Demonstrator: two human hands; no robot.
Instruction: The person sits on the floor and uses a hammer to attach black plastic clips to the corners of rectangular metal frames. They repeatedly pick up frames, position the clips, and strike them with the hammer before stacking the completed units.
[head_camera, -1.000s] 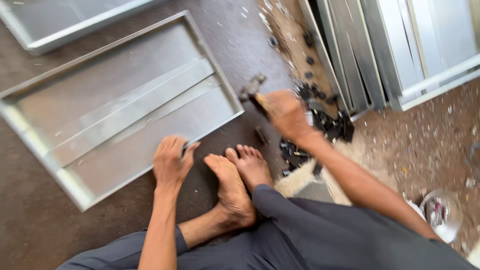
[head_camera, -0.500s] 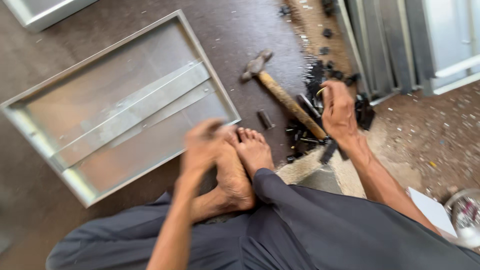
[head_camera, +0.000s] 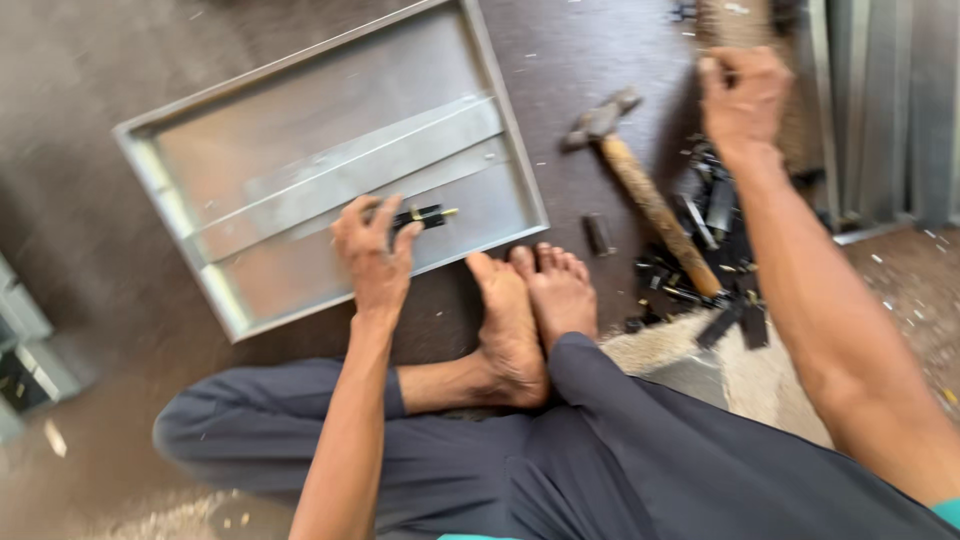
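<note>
The small black metal clip with a brass-coloured tip now sits pinched in the fingers of the left hand, pressed onto the shallow grey sheet-metal tray near its front edge, beside the raised flat strip across its middle. Half a second ago that hand was in the air over the bare feet; it has since come down on the tray. The right hand has let go of the wooden-handled hammer, which lies on the dark floor, and has moved up past the heap of black metal pieces. Its fingers are curled, but blur hides whether they grip anything. The clip's shape is hard to make out.
</note>
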